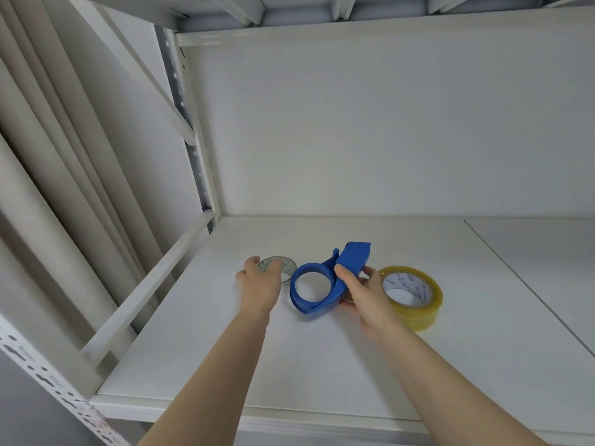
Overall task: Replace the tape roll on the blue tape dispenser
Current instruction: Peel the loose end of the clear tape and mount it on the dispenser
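Observation:
The blue tape dispenser [317, 284] lies on the white shelf [322, 349], its round holder ring bare with no roll on it. My right hand [363, 289] grips its handle part from the right. A nearly used-up tape roll [286, 267], thin and clear with a printed core, lies flat just left of the dispenser; my left hand [262, 276] rests on top of it, fingers spread over it. A full yellowish tape roll [415, 296] lies flat to the right, partly behind my right hand.
The shelf sits in a white metal rack with a back wall [370, 123], a perforated upright [190, 130] at the left and a side rail [151, 284]. A seam [528, 284] runs across the shelf board at the right. Cream curtains [48, 156] hang to the left.

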